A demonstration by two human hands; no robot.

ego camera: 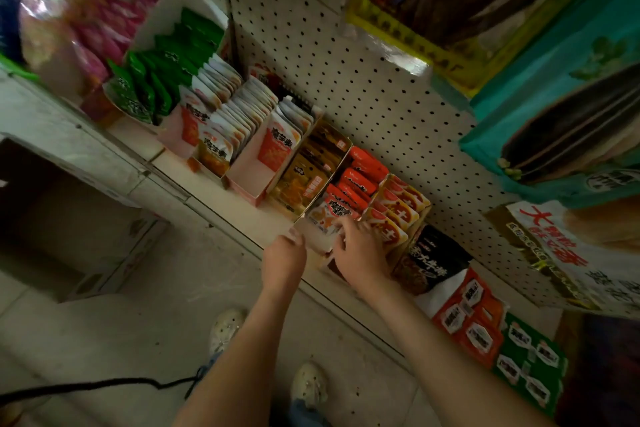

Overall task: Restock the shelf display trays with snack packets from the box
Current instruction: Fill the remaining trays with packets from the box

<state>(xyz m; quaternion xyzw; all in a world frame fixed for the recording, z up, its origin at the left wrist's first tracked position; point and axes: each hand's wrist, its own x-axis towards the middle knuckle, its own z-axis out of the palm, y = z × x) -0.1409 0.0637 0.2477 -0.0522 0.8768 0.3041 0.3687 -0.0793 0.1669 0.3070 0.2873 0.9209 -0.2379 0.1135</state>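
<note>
Hands meet at the front of a display tray [313, 243] on the shelf [266, 222]. The left hand [284, 255] pinches the tray's left front corner, while the right hand [360, 253] curls its fingers over the foremost snack packet [327, 215] standing inside it. Red packets [360, 180] fill the tray behind. Left of the tray stand further stocked trays [247, 168]; well to its left, on the floor, sits an open box [69, 211].
</note>
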